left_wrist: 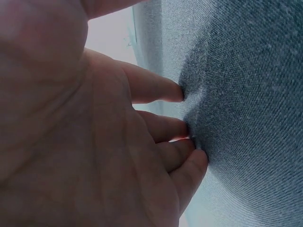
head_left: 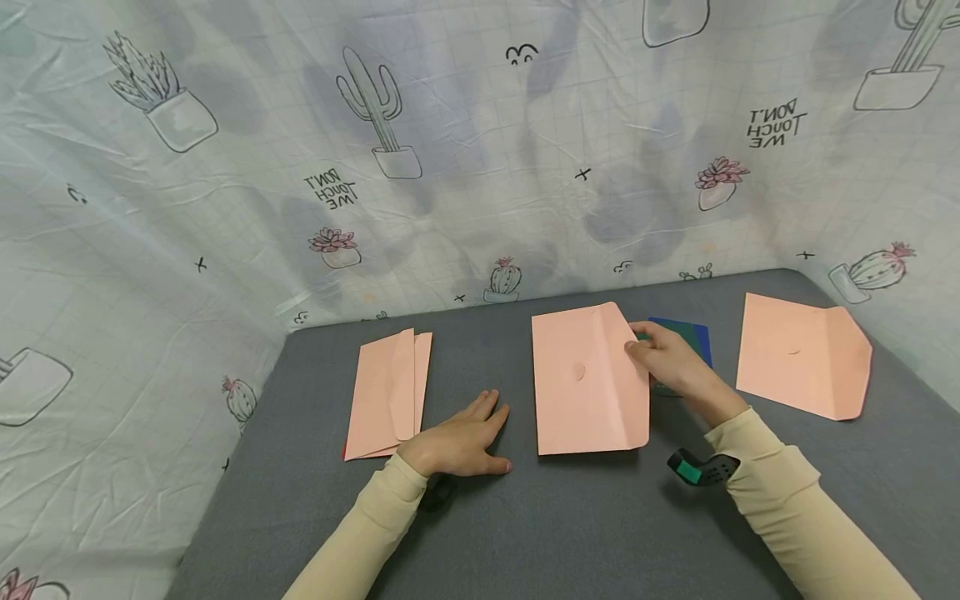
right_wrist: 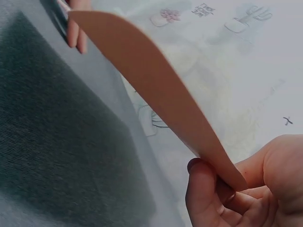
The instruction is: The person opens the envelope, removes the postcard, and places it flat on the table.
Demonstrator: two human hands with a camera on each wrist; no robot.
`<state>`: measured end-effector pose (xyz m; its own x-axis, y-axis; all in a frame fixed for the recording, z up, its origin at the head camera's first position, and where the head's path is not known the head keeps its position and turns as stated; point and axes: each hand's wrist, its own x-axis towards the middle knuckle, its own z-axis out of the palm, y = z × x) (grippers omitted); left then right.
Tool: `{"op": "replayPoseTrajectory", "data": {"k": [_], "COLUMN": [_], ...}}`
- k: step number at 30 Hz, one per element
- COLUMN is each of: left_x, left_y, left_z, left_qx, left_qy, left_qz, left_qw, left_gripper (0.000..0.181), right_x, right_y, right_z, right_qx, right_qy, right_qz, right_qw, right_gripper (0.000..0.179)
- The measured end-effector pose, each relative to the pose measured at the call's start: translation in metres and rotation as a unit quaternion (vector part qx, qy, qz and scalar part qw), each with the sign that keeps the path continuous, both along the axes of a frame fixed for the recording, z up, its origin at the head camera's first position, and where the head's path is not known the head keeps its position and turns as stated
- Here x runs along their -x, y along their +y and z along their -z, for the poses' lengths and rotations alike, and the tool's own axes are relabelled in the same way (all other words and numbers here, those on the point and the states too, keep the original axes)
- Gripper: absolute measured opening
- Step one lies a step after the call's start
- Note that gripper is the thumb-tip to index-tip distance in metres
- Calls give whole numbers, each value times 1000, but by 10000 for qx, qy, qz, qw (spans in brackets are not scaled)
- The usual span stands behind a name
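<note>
A pink envelope (head_left: 570,383) with its flap unfolded is pinched at its right edge by my right hand (head_left: 671,357). In the right wrist view, thumb and fingers grip the edge of the envelope (right_wrist: 151,85), which is tilted up off the table. My left hand (head_left: 461,437) rests on the grey table with fingers spread, holding nothing; the left wrist view shows its fingertips (left_wrist: 177,90) touching the cloth. Left of that hand lie overlapping pink envelopes (head_left: 382,392), with a bit of red at their lower left corner.
Behind my right hand lies a blue and green card (head_left: 703,337), partly hidden. Another pink envelope (head_left: 795,354), its flap unfolded, lies at the far right. A cactus-printed curtain (head_left: 450,167) hangs along the back and sides of the grey table (head_left: 570,533).
</note>
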<state>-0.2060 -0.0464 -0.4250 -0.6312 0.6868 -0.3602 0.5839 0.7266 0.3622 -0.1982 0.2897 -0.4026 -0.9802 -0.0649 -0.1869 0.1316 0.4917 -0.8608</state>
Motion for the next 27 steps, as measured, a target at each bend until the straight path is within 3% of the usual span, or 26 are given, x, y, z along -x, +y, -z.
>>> {"op": "replayPoseTrajectory", "data": {"k": [15, 27], "left_x": [-2, -3], "left_y": [-1, -1], "left_z": [0, 0], "left_qx": [-36, -33], "left_qy": [9, -15], "left_qz": [-20, -52], "left_qw": [10000, 10000], "left_gripper": [86, 86], "right_x": [-1, 3], "right_y": [17, 40], "right_z": [-6, -2], "right_qx": [-199, -144], "right_qy": [112, 245], "right_qz": [505, 859], "right_qw": [9985, 9959], "right_gripper": [66, 66]}}
